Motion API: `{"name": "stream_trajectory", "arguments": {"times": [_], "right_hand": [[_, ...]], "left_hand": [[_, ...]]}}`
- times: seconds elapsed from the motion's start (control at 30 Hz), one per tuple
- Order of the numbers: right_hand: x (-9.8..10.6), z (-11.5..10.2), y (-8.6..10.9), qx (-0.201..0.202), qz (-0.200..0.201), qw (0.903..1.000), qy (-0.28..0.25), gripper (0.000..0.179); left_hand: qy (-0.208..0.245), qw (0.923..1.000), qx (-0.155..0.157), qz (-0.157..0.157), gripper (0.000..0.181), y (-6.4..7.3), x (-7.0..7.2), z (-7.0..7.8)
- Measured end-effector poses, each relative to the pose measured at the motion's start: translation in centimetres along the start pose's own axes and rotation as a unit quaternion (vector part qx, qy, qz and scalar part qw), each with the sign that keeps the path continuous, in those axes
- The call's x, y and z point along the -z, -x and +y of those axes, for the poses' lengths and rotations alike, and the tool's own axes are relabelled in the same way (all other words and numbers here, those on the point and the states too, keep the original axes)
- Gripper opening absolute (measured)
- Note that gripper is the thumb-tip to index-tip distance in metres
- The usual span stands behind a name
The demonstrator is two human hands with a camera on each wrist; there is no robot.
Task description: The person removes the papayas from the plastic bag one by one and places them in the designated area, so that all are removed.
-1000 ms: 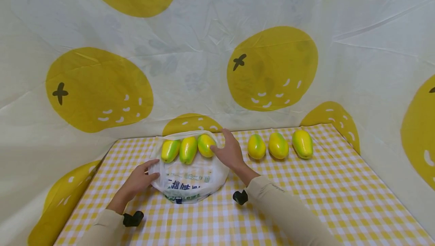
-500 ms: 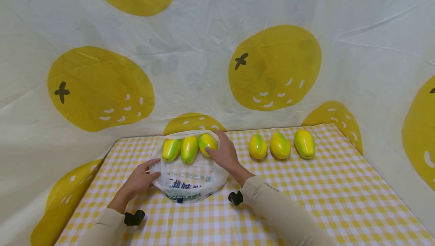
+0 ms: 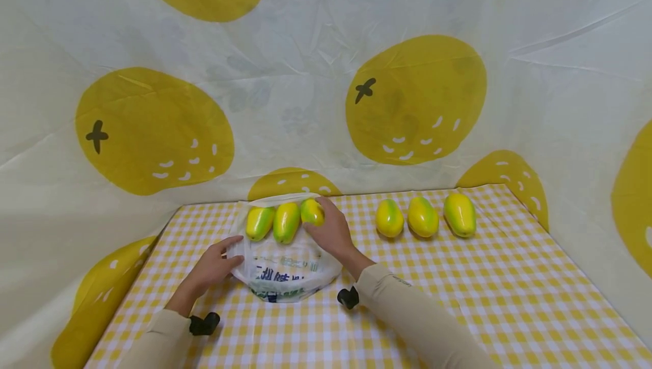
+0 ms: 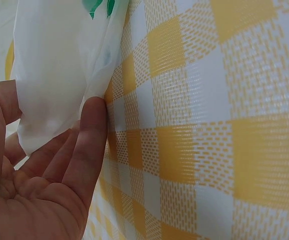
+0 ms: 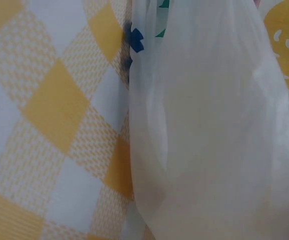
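Observation:
A thin white plastic bag with printed lettering lies on the table. Its mouth opens around three glossy yellow-green papayas, the left one, the middle one and the right one. My left hand holds the bag's left edge, thumb on the near side. In the left wrist view the bag's edge hangs between the thumb and the fingers. My right hand reaches over the bag's right rim and grips the right papaya, partly hiding it. In the right wrist view the bag covers most of this hand.
Three more papayas stand in a row at the back right: one nearest the bag, one in the middle and one farthest right. A yellow-checked cloth covers the table. Behind it hangs a fruit-print curtain.
My right hand has moved left, its thumb and fingers closing further over the right papaya. The left hand stays at the bag's left edge. The view has shifted slightly.

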State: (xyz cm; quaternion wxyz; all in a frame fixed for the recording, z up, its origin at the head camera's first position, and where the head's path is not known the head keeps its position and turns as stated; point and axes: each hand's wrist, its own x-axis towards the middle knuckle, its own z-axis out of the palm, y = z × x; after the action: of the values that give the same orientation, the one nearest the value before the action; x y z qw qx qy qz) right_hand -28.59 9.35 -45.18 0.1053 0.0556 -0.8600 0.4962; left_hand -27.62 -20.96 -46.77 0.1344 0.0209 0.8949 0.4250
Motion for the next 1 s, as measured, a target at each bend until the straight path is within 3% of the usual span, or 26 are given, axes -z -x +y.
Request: {"name": "stream_trajectory", "arguments": {"times": [0.37,1.0], "right_hand": [[-0.7,0.6,-1.0,-0.003,0.007,0.9998,0.02,0.068],[-1.2,1.2,-1.0,-0.038,0.027,0.9971,0.059,0.062]], "left_hand": [[-0.016,0.9998,-0.012,0.003,0.061,-0.3,0.3,0.3],[0.001,1.0,-0.009,-0.002,0.062,0.4,-0.1,0.2]]}}
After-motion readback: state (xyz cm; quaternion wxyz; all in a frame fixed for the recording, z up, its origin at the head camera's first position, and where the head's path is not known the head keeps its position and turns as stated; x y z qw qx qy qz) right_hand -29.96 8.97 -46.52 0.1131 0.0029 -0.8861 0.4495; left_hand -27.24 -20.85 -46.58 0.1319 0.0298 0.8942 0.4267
